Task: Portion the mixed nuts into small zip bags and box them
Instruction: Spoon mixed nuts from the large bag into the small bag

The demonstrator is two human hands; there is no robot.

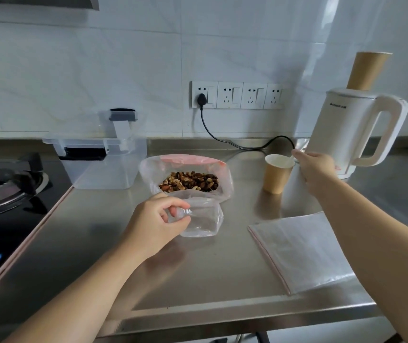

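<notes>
A large clear bag [222, 179] lies open on the steel counter with mixed nuts [189, 181] inside. Just in front of it, my left hand [155, 226] pinches the mouth of a small empty zip bag [203, 219] that rests on the counter. My right hand [316, 169] is at the rim of a brown paper cup [276, 178], its fingertips closed on what looks like a white spoon [287, 158] standing in the cup. A clear plastic box [104, 172] stands at the back left, its lid [123, 125] propped behind it.
A flat stack of zip bags [297, 251] lies at the front right. A white kettle [346, 134] stands behind my right hand, its black cord [212, 134] running to the wall sockets. A gas hob [5, 189] fills the left side. The counter edge [222, 315] is near.
</notes>
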